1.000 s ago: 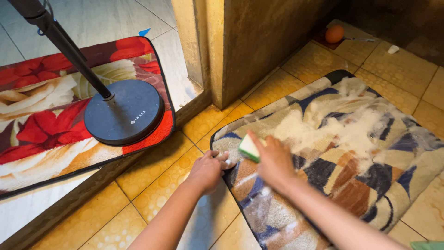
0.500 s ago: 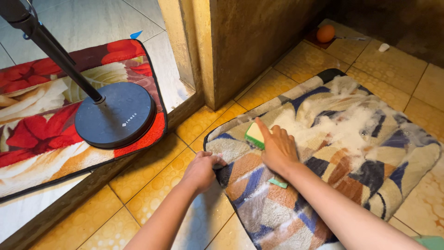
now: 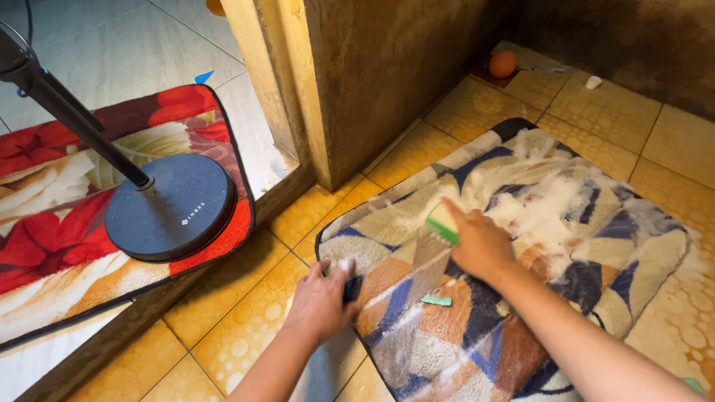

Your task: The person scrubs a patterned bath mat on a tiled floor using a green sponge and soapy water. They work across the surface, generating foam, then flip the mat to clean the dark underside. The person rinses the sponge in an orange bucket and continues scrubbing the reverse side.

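Your right hand [image 3: 480,244] grips the green sponge [image 3: 442,221], pressed on the soapy mat [image 3: 611,246]. Left hand [image 3: 322,299] pinches the mat's near edge. Since before: sponge moved farther from your left hand.

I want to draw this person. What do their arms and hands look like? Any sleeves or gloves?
Both arms are bare as far as the picture shows, with no sleeves. The left hand and right hand wear no gloves, and no rings, watch or bracelets show. White foam clings to the left fingers.
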